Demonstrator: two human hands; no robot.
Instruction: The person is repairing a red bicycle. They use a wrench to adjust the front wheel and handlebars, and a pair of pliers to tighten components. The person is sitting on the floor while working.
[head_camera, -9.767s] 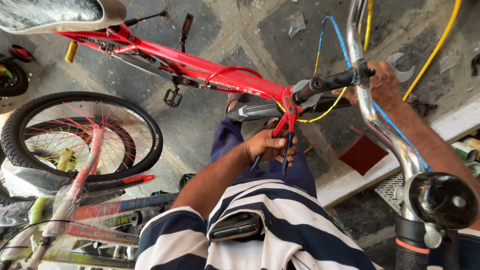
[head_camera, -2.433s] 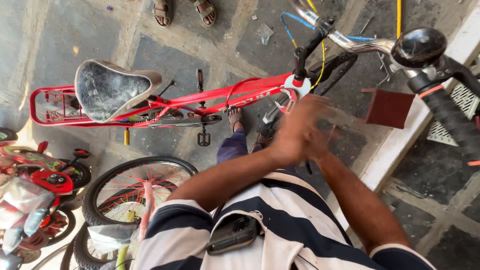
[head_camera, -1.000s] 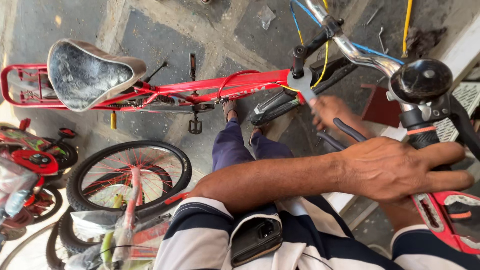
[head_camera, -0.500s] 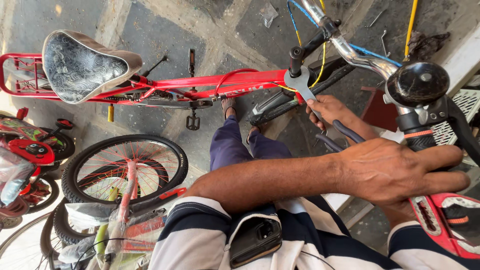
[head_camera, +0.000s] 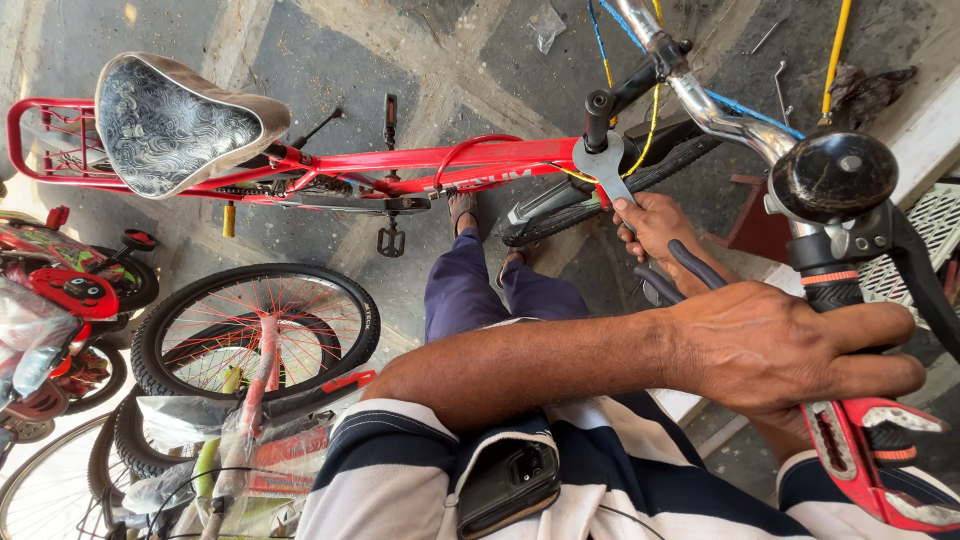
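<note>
Two hands work at the red bicycle (head_camera: 420, 165): your right hand (head_camera: 655, 225) has its fingers clamped on a flat spanner (head_camera: 605, 170), long axis pointing up at the stem, while your left hand (head_camera: 790, 345) grips the handlebar grip (head_camera: 835, 295).

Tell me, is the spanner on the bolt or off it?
On: the spanner head sits around the stem bolt, held by the right hand.
</note>
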